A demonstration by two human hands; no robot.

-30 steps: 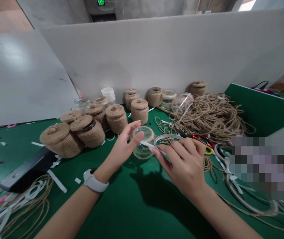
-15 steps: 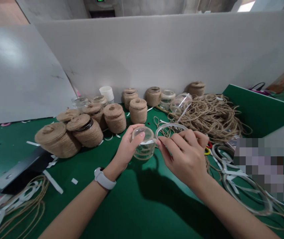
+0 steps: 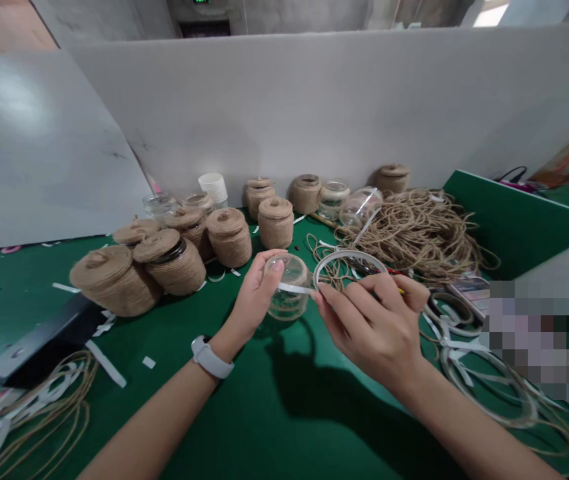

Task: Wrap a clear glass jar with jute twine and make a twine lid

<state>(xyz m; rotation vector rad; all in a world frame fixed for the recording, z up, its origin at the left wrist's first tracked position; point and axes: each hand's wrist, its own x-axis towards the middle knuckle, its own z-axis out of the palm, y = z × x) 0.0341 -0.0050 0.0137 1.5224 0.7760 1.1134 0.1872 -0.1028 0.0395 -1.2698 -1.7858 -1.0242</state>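
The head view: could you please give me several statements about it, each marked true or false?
1. The left hand holds a clear jar. True.
2. The right hand holds scissors. False: it holds the tape.
3. A white strip runs between the jar and the right hand. True.
4. The watch is on the right wrist. False: it is on the left wrist.
5. The rope pile lies left of the held jar. False: it lies to the right, farther back.
6. The white cups are stacked. True.
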